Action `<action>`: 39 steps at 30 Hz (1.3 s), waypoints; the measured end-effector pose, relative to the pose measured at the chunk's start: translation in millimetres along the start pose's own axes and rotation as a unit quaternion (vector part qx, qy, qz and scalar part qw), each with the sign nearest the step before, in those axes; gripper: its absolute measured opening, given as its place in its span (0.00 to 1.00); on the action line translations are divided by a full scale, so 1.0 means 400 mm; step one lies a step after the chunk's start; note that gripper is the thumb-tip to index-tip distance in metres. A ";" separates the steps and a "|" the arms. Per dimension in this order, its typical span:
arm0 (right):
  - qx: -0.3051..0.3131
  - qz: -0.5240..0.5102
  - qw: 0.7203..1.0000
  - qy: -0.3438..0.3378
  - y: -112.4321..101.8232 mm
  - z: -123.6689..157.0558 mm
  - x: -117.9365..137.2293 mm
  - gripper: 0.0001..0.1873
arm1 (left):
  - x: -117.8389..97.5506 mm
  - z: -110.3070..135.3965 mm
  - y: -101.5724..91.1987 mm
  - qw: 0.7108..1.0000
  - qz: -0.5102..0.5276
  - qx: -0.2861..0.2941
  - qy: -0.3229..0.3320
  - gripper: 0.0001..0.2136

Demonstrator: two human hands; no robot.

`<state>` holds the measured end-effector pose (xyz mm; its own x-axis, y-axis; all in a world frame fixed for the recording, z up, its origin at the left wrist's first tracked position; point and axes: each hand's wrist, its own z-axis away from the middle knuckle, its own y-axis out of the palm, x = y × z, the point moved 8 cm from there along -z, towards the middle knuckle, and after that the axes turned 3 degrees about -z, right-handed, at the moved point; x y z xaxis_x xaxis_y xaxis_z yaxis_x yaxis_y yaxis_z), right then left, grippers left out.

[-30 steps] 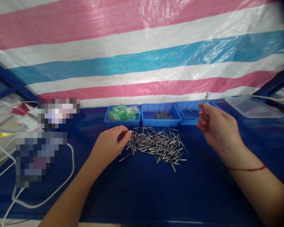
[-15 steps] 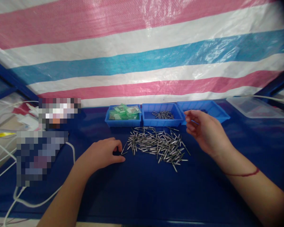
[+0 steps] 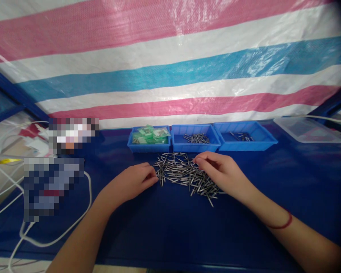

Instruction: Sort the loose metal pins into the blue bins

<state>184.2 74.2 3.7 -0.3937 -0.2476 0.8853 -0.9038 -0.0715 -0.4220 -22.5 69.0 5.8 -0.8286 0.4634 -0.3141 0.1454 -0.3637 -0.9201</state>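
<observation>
Striped sheeting [image 3: 170,76] backs a blue tabletop [image 3: 170,227], on which a heap of slender metal pins [image 3: 176,172] lies just before three blue bins [image 3: 194,147]. The heap's long axis runs left to right, sagging towards the wearer at its right end; single pins point in mixed directions. The left hand [image 3: 130,182] stands at the heap's left edge, fingertips directed right. The right hand [image 3: 226,172] is nearer the heap's middle, reaching across its right half, fingertips directed left. On each, thumb and fingers are drawn close together; whether the tips meet, or hold a pin, cannot be told.
</observation>
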 end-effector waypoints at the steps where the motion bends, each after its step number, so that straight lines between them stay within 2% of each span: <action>1: 0.004 0.019 1.000 -0.023 0.005 0.004 0.012 0.12 | -0.013 -0.003 0.001 1.000 0.007 -0.006 0.017 0.11; 6: 0.032 0.079 0.989 -0.125 0.029 0.024 0.063 0.09 | -0.073 -0.017 0.002 0.993 0.065 -0.071 0.071 0.10; 8: 0.060 0.062 0.987 -0.137 0.048 0.033 0.071 0.08 | -0.087 -0.020 -0.001 0.988 0.103 -0.101 0.062 0.10; 11: 0.091 0.019 0.986 -0.141 0.076 0.047 0.079 0.10 | -0.103 -0.020 0.005 0.976 0.178 -0.113 0.050 0.10; 14: 0.089 -0.020 0.988 -0.124 0.087 0.055 0.079 0.08 | -0.113 -0.020 0.021 0.953 0.279 -0.110 0.050 0.10; 19: 0.080 -0.109 0.988 -0.070 0.087 0.054 0.064 0.08 | -0.112 -0.025 0.051 0.880 0.464 -0.090 0.046 0.11; 24: 0.097 -0.208 0.973 0.004 0.104 0.052 0.041 0.09 | -0.112 -0.030 0.057 0.846 0.526 -0.084 0.038 0.13; 28: 0.099 -0.249 0.963 0.032 0.112 0.052 0.037 0.08 | -0.112 -0.034 0.068 0.842 0.533 -0.073 0.026 0.15; 31: 0.090 -0.243 0.965 0.031 0.105 0.051 0.035 0.08 | -0.117 -0.035 0.076 0.845 0.531 -0.063 0.025 0.16; 39: 0.064 -0.239 0.969 0.024 0.097 0.048 0.028 0.08 | -0.124 -0.036 0.081 0.883 0.467 -0.052 0.023 0.14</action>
<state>148.0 50.0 -6.5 0.0540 -0.1117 0.9923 -0.9576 -0.2876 0.0197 31.3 45.9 -11.9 -0.2989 0.0342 -0.9537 0.8043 -0.5288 -0.2710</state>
